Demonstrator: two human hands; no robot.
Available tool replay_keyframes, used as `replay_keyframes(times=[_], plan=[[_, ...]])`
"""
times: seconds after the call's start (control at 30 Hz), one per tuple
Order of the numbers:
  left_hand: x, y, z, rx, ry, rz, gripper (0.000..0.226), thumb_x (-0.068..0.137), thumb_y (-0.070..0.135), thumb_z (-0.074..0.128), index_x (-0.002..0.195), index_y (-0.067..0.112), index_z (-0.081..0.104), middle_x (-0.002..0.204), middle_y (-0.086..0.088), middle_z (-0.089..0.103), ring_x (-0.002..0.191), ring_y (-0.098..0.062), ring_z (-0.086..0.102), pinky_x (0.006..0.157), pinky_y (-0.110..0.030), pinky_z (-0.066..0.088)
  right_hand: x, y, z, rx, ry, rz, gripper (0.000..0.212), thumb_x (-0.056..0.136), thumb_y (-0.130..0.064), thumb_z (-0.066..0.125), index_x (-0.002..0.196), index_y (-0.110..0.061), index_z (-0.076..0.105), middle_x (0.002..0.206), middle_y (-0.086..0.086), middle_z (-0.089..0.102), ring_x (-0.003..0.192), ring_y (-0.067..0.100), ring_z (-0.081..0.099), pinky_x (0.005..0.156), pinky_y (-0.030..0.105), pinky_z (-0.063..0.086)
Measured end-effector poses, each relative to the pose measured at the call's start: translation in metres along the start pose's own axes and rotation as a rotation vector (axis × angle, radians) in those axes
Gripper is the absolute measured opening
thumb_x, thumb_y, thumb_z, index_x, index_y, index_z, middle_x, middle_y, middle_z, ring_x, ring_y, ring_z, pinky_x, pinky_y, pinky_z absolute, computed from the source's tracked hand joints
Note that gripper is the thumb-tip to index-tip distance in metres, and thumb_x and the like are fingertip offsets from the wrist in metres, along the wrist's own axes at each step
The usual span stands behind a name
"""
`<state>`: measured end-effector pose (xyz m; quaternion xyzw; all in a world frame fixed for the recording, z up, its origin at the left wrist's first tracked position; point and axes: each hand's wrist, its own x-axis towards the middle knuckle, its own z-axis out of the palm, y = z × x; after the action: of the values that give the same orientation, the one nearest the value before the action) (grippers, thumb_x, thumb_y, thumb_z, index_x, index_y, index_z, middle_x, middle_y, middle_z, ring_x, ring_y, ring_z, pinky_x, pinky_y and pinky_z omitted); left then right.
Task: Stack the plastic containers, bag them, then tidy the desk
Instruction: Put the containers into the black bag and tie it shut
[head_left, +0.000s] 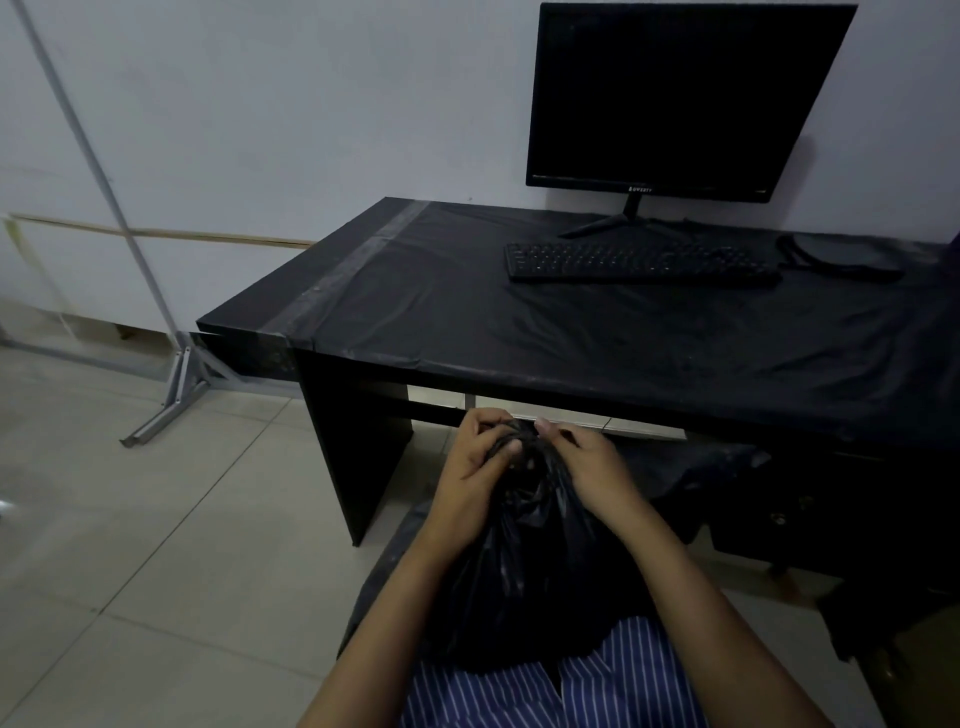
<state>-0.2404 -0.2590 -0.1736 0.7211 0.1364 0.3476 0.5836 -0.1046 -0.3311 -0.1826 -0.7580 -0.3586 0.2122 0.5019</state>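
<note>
Head view, looking down past a striped garment (613, 686) at a black plastic bag (535, 571) resting on the lap, in front of the desk (597, 332). Left hand (475, 467) and right hand (584, 465) both gripping the bag's gathered neck, fingers curled and pinching the twisted plastic. Contents hidden; containers not visible. On the black-covered desk: dark monitor (680, 98) with small white lettering on its lower bezel, too small to read; black keyboard (641, 262) before it; dark round object (836, 254) at right. Metal stand (179, 384) on the tiled floor, left.
</note>
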Motion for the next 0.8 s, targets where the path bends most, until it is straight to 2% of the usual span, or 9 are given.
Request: replay_keyframes(times=[0.1,0.17,0.2,0.33,0.43,0.5,0.6,0.7,0.8], plan=[[0.0,0.001,-0.001,-0.157,0.06,-0.104,0.018,0.089,0.021,0.051,0.097,0.005,0.058,0.088,0.003,0.051,0.077,-0.003,0.053,0.075,-0.016,0.043,0.001,-0.002,-0.008,-0.285,0.099,-0.162,0.065,0.085,-0.063,0.053,0.077,-0.001,0.072,0.067,0.014,0.069,0.066,0.023,0.066,0.067,0.038,0.048],[0.0,0.001,-0.006,-0.182,0.074,-0.12,0.019,0.093,0.021,0.051,0.098,0.003,0.057,0.081,0.005,0.054,0.075,-0.005,0.053,0.072,-0.016,0.043,-0.001,-0.005,-0.012,-0.291,0.132,-0.227,0.064,0.085,-0.059,0.059,0.051,-0.005,0.055,0.048,0.013,0.047,0.047,0.02,0.044,0.054,0.039,0.036],[-0.001,0.002,-0.009,-0.183,0.086,-0.122,0.016,0.095,0.016,0.051,0.097,0.001,0.058,0.082,0.004,0.056,0.078,-0.005,0.054,0.073,-0.016,0.044,-0.004,-0.009,-0.011,-0.281,0.141,-0.267,0.062,0.087,-0.052,0.062,0.047,-0.01,0.041,0.048,0.013,0.035,0.046,0.016,0.033,0.051,0.037,0.028],[0.006,0.009,-0.031,-0.201,0.268,-0.162,0.014,0.093,0.004,0.05,0.092,-0.003,0.062,0.086,-0.007,0.059,0.081,-0.01,0.056,0.075,-0.018,0.043,-0.007,-0.031,0.01,-0.272,0.19,-0.436,0.058,0.095,-0.038,0.055,0.05,-0.023,0.022,0.046,-0.002,0.026,0.047,0.011,0.031,0.052,0.036,0.023],[0.016,0.011,-0.052,-0.129,0.453,-0.214,0.014,0.095,0.007,0.05,0.086,0.004,0.06,0.079,-0.003,0.057,0.065,0.002,0.054,0.063,-0.009,0.041,-0.002,-0.047,0.033,-0.306,0.163,-0.525,0.054,0.096,-0.04,0.048,0.051,-0.025,0.023,0.049,-0.007,0.027,0.048,0.012,0.035,0.052,0.037,0.027],[0.023,0.009,-0.069,-0.056,0.554,-0.234,0.015,0.097,0.011,0.049,0.089,0.006,0.062,0.078,0.003,0.058,0.06,0.011,0.054,0.057,-0.002,0.038,0.004,-0.06,0.048,-0.335,0.132,-0.621,0.052,0.097,-0.044,0.043,0.053,-0.022,0.026,0.052,-0.008,0.027,0.05,0.011,0.035,0.051,0.033,0.026],[0.033,0.005,-0.088,-0.007,0.656,-0.267,0.019,0.099,0.014,0.048,0.091,0.007,0.064,0.082,0.003,0.06,0.077,-0.003,0.055,0.062,-0.003,0.039,0.011,-0.072,0.065,-0.343,0.128,-0.738,0.047,0.096,-0.045,0.039,0.057,-0.022,0.026,0.056,-0.009,0.023,0.053,0.007,0.03,0.053,0.027,0.025],[0.042,0.002,-0.105,-0.099,0.74,-0.321,0.019,0.096,0.018,0.053,0.086,0.008,0.066,0.088,-0.007,0.065,0.084,-0.017,0.057,0.076,-0.024,0.043,0.015,-0.078,0.081,-0.309,0.18,-0.792,0.046,0.097,-0.037,0.047,0.059,-0.021,0.027,0.06,-0.011,0.024,0.057,0.006,0.03,0.057,0.02,0.022],[0.046,0.004,-0.125,-0.079,0.816,-0.339,0.019,0.095,0.021,0.054,0.086,0.012,0.068,0.09,-0.003,0.068,0.094,-0.023,0.061,0.091,-0.037,0.044,0.02,-0.088,0.1,-0.236,0.196,-0.77,0.047,0.098,-0.034,0.048,0.058,-0.02,0.028,0.06,-0.009,0.027,0.054,0.006,0.031,0.057,0.02,0.022]])
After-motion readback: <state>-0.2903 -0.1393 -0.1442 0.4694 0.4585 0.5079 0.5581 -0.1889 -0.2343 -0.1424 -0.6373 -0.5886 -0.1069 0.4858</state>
